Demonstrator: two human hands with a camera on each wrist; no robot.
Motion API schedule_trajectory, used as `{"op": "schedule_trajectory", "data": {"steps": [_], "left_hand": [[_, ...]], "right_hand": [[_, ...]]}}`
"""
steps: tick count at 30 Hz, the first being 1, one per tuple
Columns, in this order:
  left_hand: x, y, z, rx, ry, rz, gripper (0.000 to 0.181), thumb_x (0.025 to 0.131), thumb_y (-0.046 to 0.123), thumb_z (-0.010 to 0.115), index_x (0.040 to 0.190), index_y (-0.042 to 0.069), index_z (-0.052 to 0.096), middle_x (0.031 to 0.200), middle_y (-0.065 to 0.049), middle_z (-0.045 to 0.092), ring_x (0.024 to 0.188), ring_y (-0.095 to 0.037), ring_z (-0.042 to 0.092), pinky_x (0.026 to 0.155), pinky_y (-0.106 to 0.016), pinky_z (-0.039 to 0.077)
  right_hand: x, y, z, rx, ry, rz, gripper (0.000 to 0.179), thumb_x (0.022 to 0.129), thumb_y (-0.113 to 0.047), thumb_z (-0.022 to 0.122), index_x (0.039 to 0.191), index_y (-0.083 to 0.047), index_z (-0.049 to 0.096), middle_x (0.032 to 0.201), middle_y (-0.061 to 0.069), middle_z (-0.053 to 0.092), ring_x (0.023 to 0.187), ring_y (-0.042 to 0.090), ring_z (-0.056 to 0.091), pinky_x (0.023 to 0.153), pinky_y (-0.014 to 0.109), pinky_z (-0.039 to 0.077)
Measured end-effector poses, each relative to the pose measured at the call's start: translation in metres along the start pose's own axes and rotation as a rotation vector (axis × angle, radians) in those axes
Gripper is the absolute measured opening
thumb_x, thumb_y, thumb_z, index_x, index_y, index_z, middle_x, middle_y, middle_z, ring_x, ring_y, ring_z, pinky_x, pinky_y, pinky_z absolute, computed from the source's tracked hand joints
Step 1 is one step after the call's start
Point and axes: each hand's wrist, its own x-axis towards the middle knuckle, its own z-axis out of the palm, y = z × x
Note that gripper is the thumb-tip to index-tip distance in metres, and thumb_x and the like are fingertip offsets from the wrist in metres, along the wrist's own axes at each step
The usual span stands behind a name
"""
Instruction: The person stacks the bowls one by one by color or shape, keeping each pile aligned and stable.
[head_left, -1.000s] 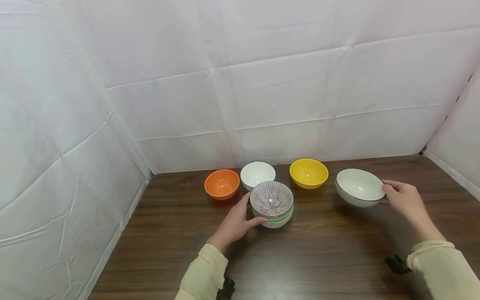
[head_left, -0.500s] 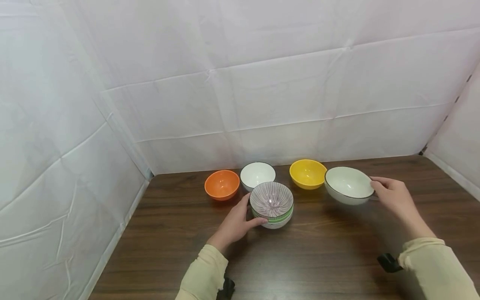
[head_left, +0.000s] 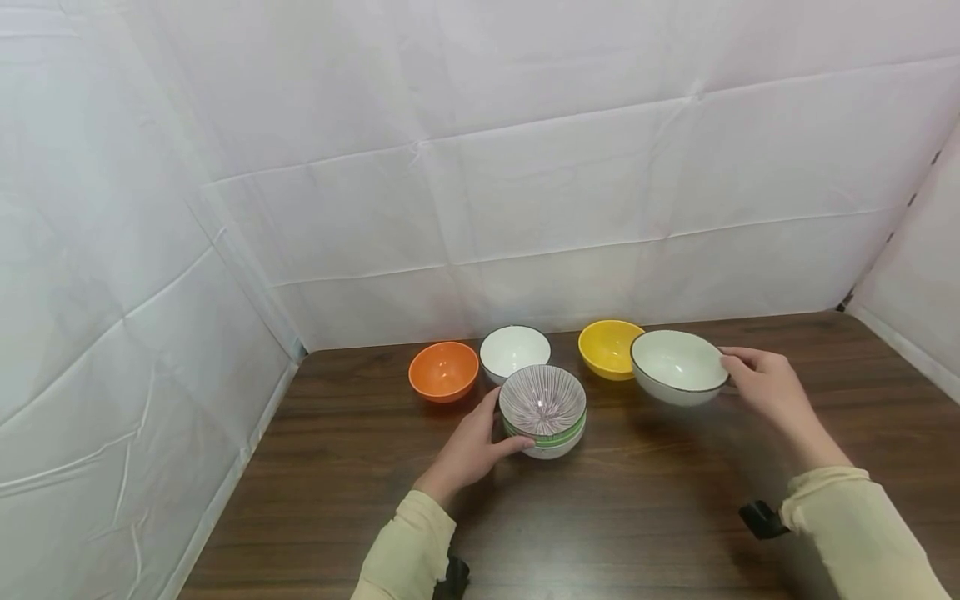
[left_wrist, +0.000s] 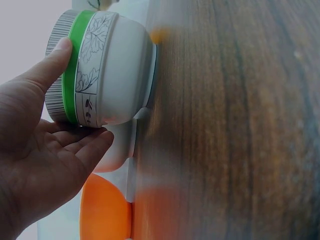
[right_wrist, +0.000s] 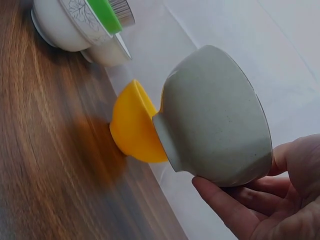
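Observation:
My left hand [head_left: 472, 446] grips the side of a stack of nested bowls, thumb on the near side and fingers round the left. On top is a striped bowl [head_left: 543, 400]; beneath it come a green band [left_wrist: 80, 47] and a white bowl with leaf drawings [left_wrist: 125, 65], which stands on the table. My right hand [head_left: 768, 392] pinches the right edge of a larger pale bowl [head_left: 678, 360] with a dark rim. That bowl hangs above the table, tilted slightly, and in the head view covers part of a yellow bowl [head_left: 606, 346].
An orange bowl [head_left: 443, 372] and a white dark-rimmed bowl [head_left: 514, 348] stand behind the stack, to its left. All rest on a dark wooden table [head_left: 337, 500]. White sheeting [head_left: 555, 183] rises behind the table's far edge.
My right hand has carried the pale bowl leftward, from right of the yellow bowl to partly in front of it. The left hand and the stack have stayed in place.

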Motion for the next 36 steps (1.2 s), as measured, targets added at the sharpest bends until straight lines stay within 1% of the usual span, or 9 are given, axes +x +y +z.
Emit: {"op": "schedule_trajectory", "data": {"steps": [4,8,10,13,16,21,26,32,36], "left_hand": [[0.0,0.0,0.0,0.001,0.0,0.004,0.09,0.085,0.034,0.079,0.155,0.009,0.028,0.158,-0.01,0.04,0.143,-0.03,0.044,0.118,-0.049,0.038],[0.0,0.001,0.0,-0.006,0.0,-0.006,0.09,0.085,0.034,0.079,0.155,0.01,0.028,0.158,-0.01,0.04,0.143,-0.03,0.045,0.118,-0.049,0.038],[0.0,0.0,-0.001,-0.008,0.0,-0.004,0.09,0.085,0.034,0.079,0.155,0.009,0.028,0.158,-0.01,0.04,0.143,-0.03,0.045,0.118,-0.05,0.038],[0.0,0.0,0.0,-0.012,0.003,-0.003,0.09,0.085,0.033,0.08,0.155,0.009,0.028,0.158,-0.01,0.041,0.143,-0.03,0.044,0.118,-0.049,0.038],[0.0,0.0,0.0,-0.014,0.004,0.003,0.09,0.085,0.033,0.08,0.155,0.009,0.029,0.157,-0.01,0.041,0.143,-0.03,0.045,0.118,-0.049,0.038],[-0.001,-0.001,0.0,-0.013,0.007,0.01,0.089,0.085,0.033,0.079,0.154,0.008,0.029,0.157,-0.011,0.041,0.143,-0.031,0.045,0.118,-0.05,0.038],[0.0,-0.001,0.0,-0.016,0.009,0.014,0.09,0.085,0.033,0.08,0.154,0.006,0.029,0.157,-0.013,0.041,0.142,-0.032,0.045,0.118,-0.051,0.038],[0.0,-0.002,0.001,-0.01,0.013,0.023,0.089,0.085,0.033,0.08,0.154,0.007,0.03,0.156,-0.012,0.042,0.142,-0.032,0.045,0.118,-0.051,0.038],[0.001,-0.002,0.001,-0.008,0.013,0.029,0.089,0.084,0.033,0.08,0.154,0.006,0.03,0.156,-0.013,0.042,0.141,-0.032,0.046,0.117,-0.051,0.039]], "right_hand": [[0.0,-0.006,0.003,0.048,-0.016,0.007,0.059,0.108,-0.033,0.03,0.145,0.013,0.04,0.145,0.039,0.041,0.133,0.049,0.042,0.097,0.055,0.049],[0.0,-0.01,0.006,0.102,-0.042,0.012,0.059,0.108,-0.032,0.03,0.147,0.012,0.037,0.147,0.038,0.039,0.134,0.046,0.042,0.087,0.036,0.056],[0.001,-0.012,0.008,0.14,-0.055,0.017,0.059,0.108,-0.031,0.03,0.148,0.012,0.035,0.148,0.038,0.038,0.131,0.043,0.046,0.082,0.032,0.06],[0.001,-0.014,0.009,0.163,-0.069,0.005,0.059,0.108,-0.031,0.03,0.148,0.012,0.035,0.147,0.039,0.039,0.107,0.016,0.062,0.078,0.028,0.063],[0.003,-0.017,0.009,0.118,-0.066,-0.021,0.058,0.107,-0.031,0.031,0.146,0.012,0.038,0.144,0.039,0.043,0.09,0.0,0.059,0.074,0.028,0.063],[0.005,-0.022,0.01,0.038,-0.048,-0.057,0.056,0.107,-0.031,0.033,0.143,0.011,0.044,0.14,0.038,0.049,0.096,0.013,0.062,0.068,0.024,0.059],[0.005,-0.027,0.012,0.078,-0.066,-0.051,0.056,0.107,-0.031,0.033,0.144,0.012,0.043,0.141,0.038,0.047,0.085,-0.006,0.056,0.071,0.025,0.061],[0.005,-0.034,0.016,0.024,-0.034,-0.089,0.054,0.107,-0.028,0.034,0.14,0.012,0.048,0.136,0.037,0.053,0.093,0.011,0.061,0.067,0.021,0.056],[0.005,-0.036,0.018,0.065,-0.05,-0.09,0.054,0.107,-0.028,0.035,0.14,0.012,0.047,0.136,0.037,0.053,0.085,-0.003,0.059,0.069,0.022,0.059]]}}
